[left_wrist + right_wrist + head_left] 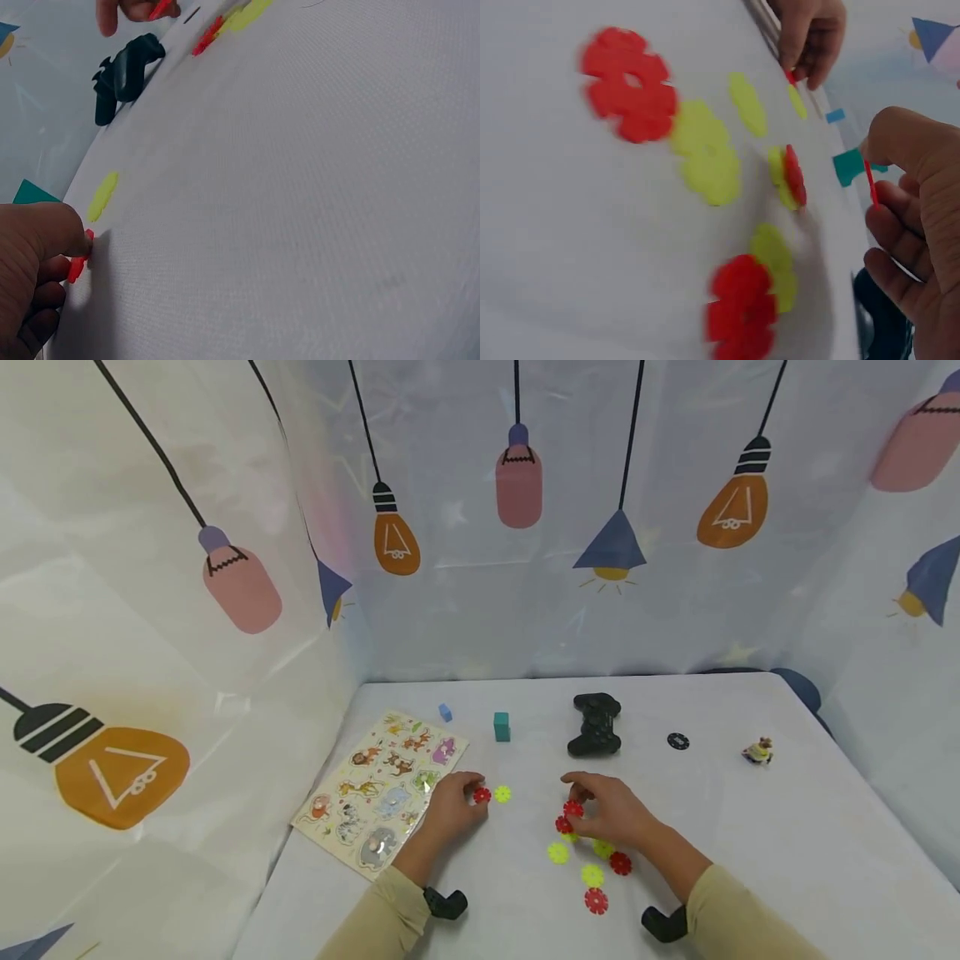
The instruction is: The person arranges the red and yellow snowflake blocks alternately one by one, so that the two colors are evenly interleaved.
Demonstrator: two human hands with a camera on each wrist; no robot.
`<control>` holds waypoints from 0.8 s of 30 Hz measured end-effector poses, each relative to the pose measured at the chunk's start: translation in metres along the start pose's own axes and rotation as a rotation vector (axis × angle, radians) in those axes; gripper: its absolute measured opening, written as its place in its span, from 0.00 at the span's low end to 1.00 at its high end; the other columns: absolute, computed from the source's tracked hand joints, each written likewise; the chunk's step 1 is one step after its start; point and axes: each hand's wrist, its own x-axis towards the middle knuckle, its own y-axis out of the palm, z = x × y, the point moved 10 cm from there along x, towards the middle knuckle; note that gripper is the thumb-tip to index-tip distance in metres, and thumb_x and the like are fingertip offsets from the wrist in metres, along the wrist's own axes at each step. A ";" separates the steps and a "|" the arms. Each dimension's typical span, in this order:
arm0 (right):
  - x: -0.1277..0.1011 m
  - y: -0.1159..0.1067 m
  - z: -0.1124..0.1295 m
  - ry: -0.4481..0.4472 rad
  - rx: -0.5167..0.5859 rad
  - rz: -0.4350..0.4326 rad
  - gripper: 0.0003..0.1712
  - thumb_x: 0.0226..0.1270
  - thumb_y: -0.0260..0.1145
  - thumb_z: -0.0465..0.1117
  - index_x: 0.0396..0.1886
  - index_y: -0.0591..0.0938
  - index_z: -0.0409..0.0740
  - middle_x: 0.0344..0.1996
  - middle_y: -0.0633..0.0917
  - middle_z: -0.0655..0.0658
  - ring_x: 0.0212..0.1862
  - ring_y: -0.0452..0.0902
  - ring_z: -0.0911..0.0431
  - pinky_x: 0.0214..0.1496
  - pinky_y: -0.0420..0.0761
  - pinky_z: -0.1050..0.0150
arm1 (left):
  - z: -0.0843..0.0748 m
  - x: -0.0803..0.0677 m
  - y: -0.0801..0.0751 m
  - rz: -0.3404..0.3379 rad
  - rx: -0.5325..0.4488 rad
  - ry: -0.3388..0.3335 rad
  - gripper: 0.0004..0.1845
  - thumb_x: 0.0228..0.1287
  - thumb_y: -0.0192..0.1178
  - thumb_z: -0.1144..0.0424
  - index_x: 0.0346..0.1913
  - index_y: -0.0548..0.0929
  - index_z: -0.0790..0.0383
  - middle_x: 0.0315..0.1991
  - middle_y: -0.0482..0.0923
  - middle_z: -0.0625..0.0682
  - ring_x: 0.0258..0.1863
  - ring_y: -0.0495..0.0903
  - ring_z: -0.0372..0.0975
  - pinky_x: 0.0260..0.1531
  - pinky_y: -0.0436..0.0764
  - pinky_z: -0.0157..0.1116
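My left hand (452, 806) pinches a red flower-shaped disc (482, 795) low over the white table, just right of the picture board. Close beside that disc lies a yellow flower-shaped disc (503, 793). Between thumb and fingers, my right hand (618, 812) holds another red flower-shaped disc (871, 184), raised above the table and seen edge-on in the right wrist view. Beneath and in front of this hand, several red and yellow discs are spread, among them a yellow one (558, 852) and a red one (596, 901). One red disc (796, 176) overlaps a yellow disc there.
On the left lies a board with animal pictures (390, 768). Toward the back are a small blue block (446, 712), a teal block (502, 727) and a black game controller (596, 725). A black round chip (678, 741) and a small figurine (758, 752) sit farther right.
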 end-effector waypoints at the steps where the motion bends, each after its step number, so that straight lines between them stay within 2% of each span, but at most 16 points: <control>1: 0.006 0.000 0.001 0.000 0.003 0.020 0.37 0.49 0.79 0.46 0.61 0.77 0.49 0.36 0.78 0.64 0.46 0.76 0.61 0.51 0.80 0.57 | 0.000 0.000 0.001 0.002 0.001 0.001 0.22 0.54 0.71 0.61 0.54 0.83 0.57 0.44 0.80 0.45 0.43 0.76 0.37 0.48 0.78 0.41; 6: 0.036 0.010 0.002 0.012 0.006 0.080 0.37 0.51 0.78 0.47 0.62 0.76 0.50 0.39 0.79 0.62 0.47 0.76 0.59 0.51 0.81 0.57 | 0.002 0.000 0.001 0.004 0.001 -0.004 0.22 0.55 0.71 0.60 0.54 0.83 0.57 0.45 0.80 0.46 0.44 0.76 0.38 0.49 0.78 0.41; 13: 0.069 0.040 0.006 -0.008 -0.002 0.143 0.36 0.52 0.78 0.46 0.62 0.76 0.52 0.42 0.79 0.58 0.45 0.73 0.59 0.51 0.79 0.59 | 0.003 0.001 0.000 -0.004 0.003 -0.001 0.22 0.55 0.71 0.59 0.54 0.83 0.56 0.45 0.80 0.45 0.44 0.76 0.38 0.50 0.78 0.42; 17: 0.078 0.051 0.014 -0.038 -0.025 0.162 0.33 0.54 0.77 0.46 0.60 0.77 0.51 0.41 0.80 0.58 0.43 0.73 0.60 0.50 0.79 0.60 | 0.003 0.002 0.001 0.007 0.015 -0.004 0.22 0.55 0.71 0.59 0.55 0.83 0.56 0.46 0.81 0.45 0.46 0.76 0.38 0.51 0.77 0.42; 24: 0.083 0.057 0.025 -0.098 -0.013 0.150 0.29 0.57 0.75 0.45 0.59 0.78 0.50 0.40 0.80 0.58 0.43 0.73 0.60 0.52 0.78 0.58 | 0.006 0.002 0.002 0.014 0.020 -0.025 0.23 0.55 0.71 0.57 0.55 0.82 0.55 0.47 0.80 0.46 0.48 0.76 0.39 0.53 0.76 0.43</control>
